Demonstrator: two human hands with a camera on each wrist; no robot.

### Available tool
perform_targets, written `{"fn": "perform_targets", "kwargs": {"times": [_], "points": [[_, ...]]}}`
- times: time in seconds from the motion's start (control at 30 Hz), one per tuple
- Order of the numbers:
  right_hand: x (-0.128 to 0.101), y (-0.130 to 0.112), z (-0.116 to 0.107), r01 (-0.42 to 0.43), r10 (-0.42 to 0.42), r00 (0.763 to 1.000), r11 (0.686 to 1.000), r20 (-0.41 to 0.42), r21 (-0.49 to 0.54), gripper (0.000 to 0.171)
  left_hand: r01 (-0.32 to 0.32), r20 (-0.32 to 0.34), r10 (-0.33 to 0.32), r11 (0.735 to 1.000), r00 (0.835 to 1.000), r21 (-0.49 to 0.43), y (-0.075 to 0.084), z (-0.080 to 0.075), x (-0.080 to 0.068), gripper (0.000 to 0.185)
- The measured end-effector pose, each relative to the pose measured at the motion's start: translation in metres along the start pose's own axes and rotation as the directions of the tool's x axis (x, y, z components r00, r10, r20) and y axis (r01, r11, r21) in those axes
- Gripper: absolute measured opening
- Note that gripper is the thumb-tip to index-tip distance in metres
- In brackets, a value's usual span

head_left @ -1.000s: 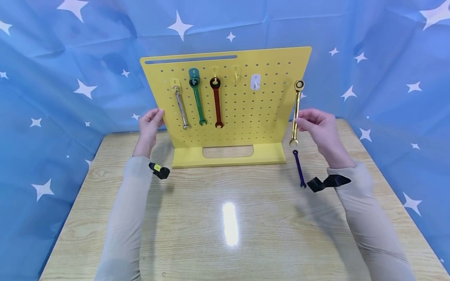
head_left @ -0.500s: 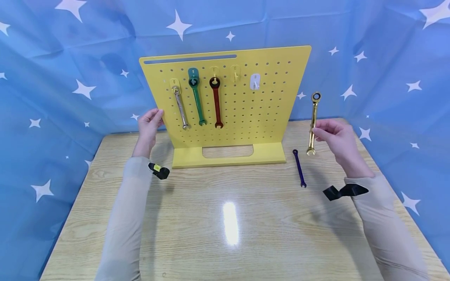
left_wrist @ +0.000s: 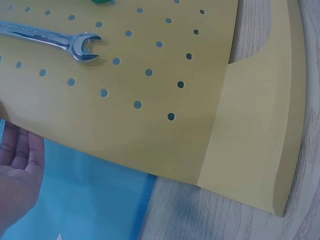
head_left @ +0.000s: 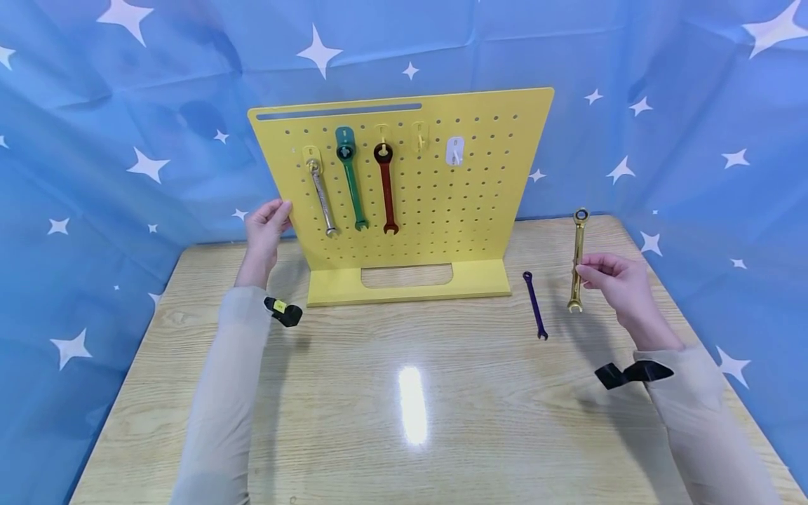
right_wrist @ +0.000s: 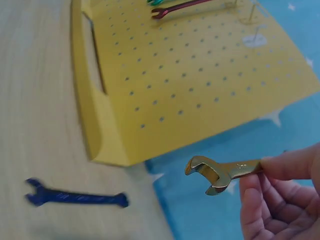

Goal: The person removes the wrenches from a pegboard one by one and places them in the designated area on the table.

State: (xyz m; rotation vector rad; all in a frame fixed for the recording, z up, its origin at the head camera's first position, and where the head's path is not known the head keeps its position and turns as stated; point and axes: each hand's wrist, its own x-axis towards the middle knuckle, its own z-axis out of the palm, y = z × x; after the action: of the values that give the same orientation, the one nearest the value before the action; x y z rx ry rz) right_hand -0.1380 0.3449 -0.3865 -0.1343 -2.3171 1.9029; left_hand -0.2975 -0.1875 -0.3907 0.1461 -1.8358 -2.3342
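A yellow pegboard (head_left: 442,210) stands upright at the back of the wooden table (head_left: 404,393). A silver wrench (head_left: 321,198), a green wrench (head_left: 351,179) and a red wrench (head_left: 386,189) hang on it. My left hand (head_left: 268,228) holds the board's left edge, fingers curled on it. My right hand (head_left: 615,284) pinches a gold wrench (head_left: 577,259) upright, low over the table at the right; its open end (right_wrist: 207,175) shows in the right wrist view. A small blue wrench (head_left: 534,305) lies flat just left of it.
Two bare hooks, one yellow (head_left: 419,136) and one white (head_left: 455,151), sit on the board's upper middle. A blue starred cloth (head_left: 694,105) closes in the table on three sides. The board's foot (left_wrist: 260,115) rests on the wood.
My right hand has carried the gold wrench away from the board's right edge, down and to the right, toward the table. My left hand has stayed on the board.
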Motion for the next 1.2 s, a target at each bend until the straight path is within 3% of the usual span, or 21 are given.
{"fn": "perform_targets", "kwargs": {"times": [0.23, 0.5, 0.67, 0.8, 1.0, 1.2], "points": [[-0.006, 0.024, -0.006, -0.056, 0.056, 0.998, 0.998, 0.016, -0.030, 0.021, 0.001, -0.001, -0.001, 1.000, 1.000, -0.001, 0.000, 0.000, 0.001, 0.007], [-0.009, 0.044, -0.005, -0.129, 0.126, 0.991, 0.991, 0.051, 0.043, 0.026, 0.004, -0.007, -0.004, 1.000, 1.000, 0.012, 0.000, 0.001, 0.002, 0.005], [-0.009, 0.053, -0.004, -0.160, 0.163, 0.986, 0.986, 0.046, -0.053, 0.021, 0.003, -0.011, -0.003, 1.000, 1.000, -0.005, 0.001, 0.001, 0.001, 0.007], [-0.007, 0.061, -0.003, -0.163, 0.171, 0.984, 0.978, 0.053, -0.131, 0.005, -0.002, -0.014, 0.002, 1.000, 1.000, -0.010, 0.001, 0.002, 0.001, 0.007], [-0.004, 0.072, -0.001, -0.182, 0.207, 0.974, 0.958, 0.093, -0.223, 0.028, -0.006, -0.007, 0.005, 1.000, 1.000, -0.013, 0.001, 0.002, 0.001, 0.009], [0.000, 0.074, 0.003, -0.210, 0.255, 0.956, 0.940, 0.144, -0.270, 0.037, 0.000, -0.009, 0.000, 1.000, 1.000, -0.007, 0.001, 0.002, 0.000, 0.010]]}}
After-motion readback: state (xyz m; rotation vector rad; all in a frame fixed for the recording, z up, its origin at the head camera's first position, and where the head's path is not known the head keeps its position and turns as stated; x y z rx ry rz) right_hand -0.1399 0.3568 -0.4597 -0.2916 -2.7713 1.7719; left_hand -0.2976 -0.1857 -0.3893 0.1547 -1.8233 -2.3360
